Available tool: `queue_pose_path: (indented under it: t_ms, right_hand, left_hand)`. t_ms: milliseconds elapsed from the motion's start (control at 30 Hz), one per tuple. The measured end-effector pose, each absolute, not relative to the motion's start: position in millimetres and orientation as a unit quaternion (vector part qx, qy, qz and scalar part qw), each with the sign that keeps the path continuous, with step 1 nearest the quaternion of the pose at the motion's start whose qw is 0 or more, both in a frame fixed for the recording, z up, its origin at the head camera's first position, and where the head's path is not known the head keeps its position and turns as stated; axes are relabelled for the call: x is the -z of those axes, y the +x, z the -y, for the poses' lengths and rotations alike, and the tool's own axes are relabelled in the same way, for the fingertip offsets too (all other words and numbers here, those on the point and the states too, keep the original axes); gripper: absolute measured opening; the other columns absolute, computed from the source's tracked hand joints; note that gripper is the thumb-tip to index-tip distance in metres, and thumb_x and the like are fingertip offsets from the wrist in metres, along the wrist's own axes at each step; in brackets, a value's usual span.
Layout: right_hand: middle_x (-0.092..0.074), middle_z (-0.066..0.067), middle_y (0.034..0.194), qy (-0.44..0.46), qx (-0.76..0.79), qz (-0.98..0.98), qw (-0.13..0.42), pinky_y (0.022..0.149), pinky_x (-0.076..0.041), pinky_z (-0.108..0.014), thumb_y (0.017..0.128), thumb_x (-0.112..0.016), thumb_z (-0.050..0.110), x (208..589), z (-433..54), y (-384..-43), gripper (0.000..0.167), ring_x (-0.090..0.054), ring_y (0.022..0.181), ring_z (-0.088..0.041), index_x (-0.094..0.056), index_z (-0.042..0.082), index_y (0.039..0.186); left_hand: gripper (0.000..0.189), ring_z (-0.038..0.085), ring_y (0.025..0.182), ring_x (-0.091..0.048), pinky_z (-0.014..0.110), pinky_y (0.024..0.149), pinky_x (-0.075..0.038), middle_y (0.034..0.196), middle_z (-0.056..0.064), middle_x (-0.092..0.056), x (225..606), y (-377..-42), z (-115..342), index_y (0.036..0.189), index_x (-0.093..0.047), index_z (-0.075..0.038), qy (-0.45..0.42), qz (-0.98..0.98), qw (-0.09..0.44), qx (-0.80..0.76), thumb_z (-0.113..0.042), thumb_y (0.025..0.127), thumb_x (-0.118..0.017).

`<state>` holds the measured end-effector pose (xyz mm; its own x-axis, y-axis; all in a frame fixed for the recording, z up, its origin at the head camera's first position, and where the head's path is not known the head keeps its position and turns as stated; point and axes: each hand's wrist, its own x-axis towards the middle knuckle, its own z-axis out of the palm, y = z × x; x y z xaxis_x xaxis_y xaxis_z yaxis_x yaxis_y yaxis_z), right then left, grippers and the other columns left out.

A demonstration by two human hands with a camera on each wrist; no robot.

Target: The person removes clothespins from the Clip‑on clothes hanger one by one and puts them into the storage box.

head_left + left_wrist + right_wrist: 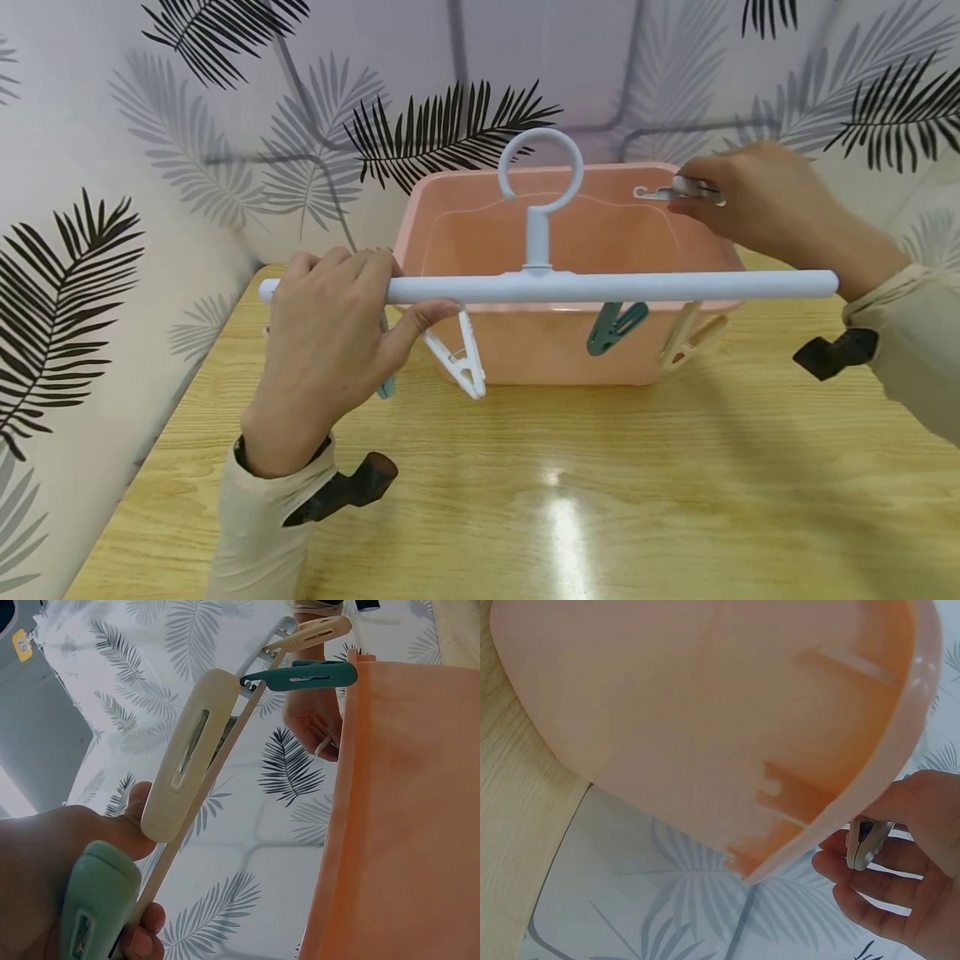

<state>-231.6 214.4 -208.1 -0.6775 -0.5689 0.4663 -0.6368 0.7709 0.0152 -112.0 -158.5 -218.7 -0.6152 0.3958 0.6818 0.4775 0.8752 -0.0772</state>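
A white clip hanger [637, 286] with a round hook is held level in my left hand [326, 342], which grips its bar near the left end. Below the bar hang a white clip [468, 358], a dark teal clip [617, 327] and a cream clip [684, 337]. A light blue clip [386, 388] shows partly behind the left hand. My right hand [780, 204] pinches a pale clothespin [866, 844] with a small hook end, over the far right corner of a pink plastic basin [540, 354]. The basin's inside is partly hidden by the bar.
Beneath the basin is a light wood table [465, 500]. A leaf-patterned cloth [247, 192] rises behind the table and along its left side. Small black camera mounts stick out from both sleeves.
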Motion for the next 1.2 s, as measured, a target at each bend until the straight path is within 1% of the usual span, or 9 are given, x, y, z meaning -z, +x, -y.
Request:
queue_pose_path:
  t_ms: [67,167,367,467,600,667,733,933,1200]
  right_hand:
    - [-0.068,-0.01,0.076,0.334,-0.074,0.912,0.225,0.057,-0.043,-0.042,0.087,-0.073,0.013,209,-212,-235,0.012,-0.059,0.059,-0.023,-0.067,0.003,0.091]
    - [-0.067,-0.008,0.073,0.335,-0.069,0.913,0.221,0.055,-0.042,-0.04,0.088,-0.072,0.014,209,-209,-239,0.012,-0.058,0.058,-0.022,-0.066,0.004,0.087]
    - [-0.064,-0.007,0.068,0.338,-0.059,0.913,0.222,0.051,-0.039,-0.038,0.086,-0.074,0.016,206,-201,-246,0.015,-0.052,0.054,-0.021,-0.064,0.005,0.081]
    - [-0.064,-0.008,0.069,0.34,-0.05,0.913,0.217,0.049,-0.039,-0.038,0.086,-0.074,0.016,204,-198,-249,0.014,-0.052,0.054,-0.021,-0.066,0.005,0.086]
    - [-0.069,-0.011,0.077,0.346,-0.034,0.914,0.208,0.051,-0.044,-0.044,0.087,-0.073,0.016,200,-194,-252,0.016,-0.058,0.058,-0.026,-0.069,0.003,0.096]
    - [-0.069,-0.012,0.079,0.35,-0.026,0.914,0.204,0.052,-0.046,-0.047,0.086,-0.074,0.015,199,-192,-253,0.017,-0.059,0.06,-0.028,-0.07,0.003,0.098]
    - [-0.069,-0.011,0.077,0.35,-0.02,0.915,0.198,0.052,-0.046,-0.048,0.086,-0.074,0.015,197,-190,-254,0.016,-0.059,0.06,-0.028,-0.07,0.004,0.097]
    - [-0.064,-0.007,0.068,0.367,-0.012,0.908,0.201,0.049,-0.045,-0.045,0.084,-0.074,0.012,193,-187,-257,0.011,-0.053,0.052,-0.022,-0.069,0.005,0.091]
    - [-0.064,-0.008,0.069,0.382,-0.005,0.904,0.19,0.05,-0.046,-0.044,0.086,-0.073,0.012,189,-180,-261,0.011,-0.055,0.053,-0.023,-0.066,0.004,0.09]
  left_hand:
    - [0.078,0.024,0.052,-0.042,0.038,0.057,-0.033,0.055,0.005,-0.042,219,-112,159,0.068,-0.047,-0.003,-0.242,0.897,0.365,0.057,-0.074,0.089,-0.021]
    - [0.078,0.024,0.052,-0.042,0.038,0.058,-0.033,0.055,0.005,-0.042,219,-112,159,0.068,-0.047,-0.003,-0.241,0.897,0.367,0.057,-0.074,0.089,-0.021]
    - [0.079,0.024,0.051,-0.04,0.037,0.056,-0.031,0.055,0.005,-0.042,220,-111,160,0.069,-0.048,-0.002,-0.246,0.894,0.37,0.053,-0.073,0.089,-0.021]
    - [0.079,0.024,0.052,-0.04,0.037,0.056,-0.031,0.055,0.006,-0.043,220,-111,160,0.07,-0.049,-0.002,-0.245,0.896,0.367,0.052,-0.073,0.089,-0.021]
    - [0.079,0.024,0.053,-0.041,0.037,0.056,-0.031,0.055,0.006,-0.043,219,-111,161,0.07,-0.049,-0.002,-0.243,0.897,0.364,0.054,-0.073,0.089,-0.021]
    - [0.079,0.024,0.053,-0.042,0.037,0.056,-0.031,0.055,0.005,-0.042,220,-111,161,0.069,-0.049,-0.002,-0.244,0.896,0.367,0.055,-0.073,0.089,-0.021]
    - [0.078,0.024,0.052,-0.041,0.037,0.056,-0.031,0.054,0.005,-0.041,220,-111,161,0.068,-0.048,-0.003,-0.246,0.894,0.37,0.055,-0.073,0.089,-0.021]
    - [0.077,0.024,0.051,-0.041,0.037,0.055,-0.03,0.054,0.004,-0.04,220,-112,161,0.067,-0.046,-0.003,-0.251,0.89,0.376,0.054,-0.073,0.09,-0.021]
    - [0.078,0.024,0.052,-0.042,0.037,0.055,-0.031,0.054,0.005,-0.04,219,-112,162,0.067,-0.046,-0.003,-0.25,0.891,0.377,0.045,-0.073,0.09,-0.02]
